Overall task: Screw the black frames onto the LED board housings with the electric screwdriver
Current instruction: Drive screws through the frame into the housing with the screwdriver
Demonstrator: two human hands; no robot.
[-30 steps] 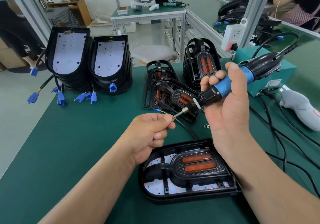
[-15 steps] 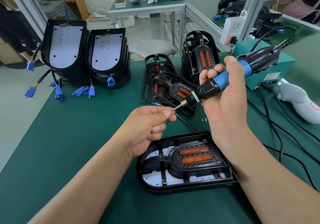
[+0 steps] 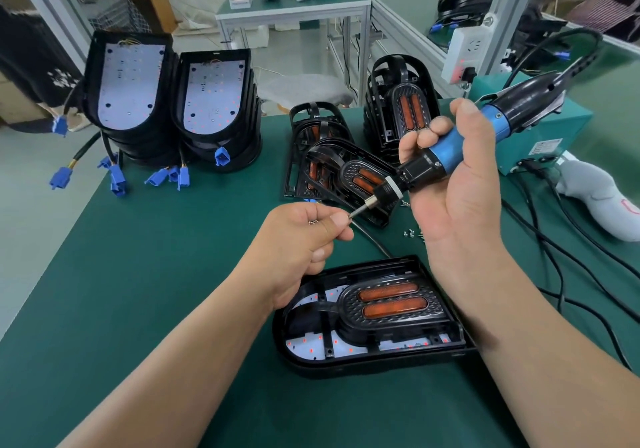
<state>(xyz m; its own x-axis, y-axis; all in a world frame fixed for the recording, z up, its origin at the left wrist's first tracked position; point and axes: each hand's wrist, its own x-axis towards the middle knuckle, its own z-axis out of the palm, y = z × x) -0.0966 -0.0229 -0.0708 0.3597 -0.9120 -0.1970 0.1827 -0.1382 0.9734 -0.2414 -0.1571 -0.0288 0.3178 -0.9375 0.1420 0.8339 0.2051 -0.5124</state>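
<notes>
A black LED board housing (image 3: 311,354) lies flat near the table's front, with a black frame (image 3: 391,304) holding two orange lenses set in it. Above it my right hand (image 3: 460,191) grips the blue-and-black electric screwdriver (image 3: 446,151), its bit pointing down-left. My left hand (image 3: 304,240) pinches a small screw at the bit's tip, with other screws held against its fingers. Loose black frames (image 3: 349,174) lie stacked behind, and a taller stack (image 3: 398,101) stands further back.
Two stacks of housings with white LED boards (image 3: 131,84) and blue connectors (image 3: 116,177) stand at the back left. Tiny loose screws (image 3: 414,233) lie by my right wrist. A teal box (image 3: 540,136), black cables (image 3: 571,250) and a grey-white object (image 3: 595,188) occupy the right side.
Both hands and the screwdriver have stayed together at the bit's tip. The camera has shifted slightly, so everything sits a little higher in the view.
</notes>
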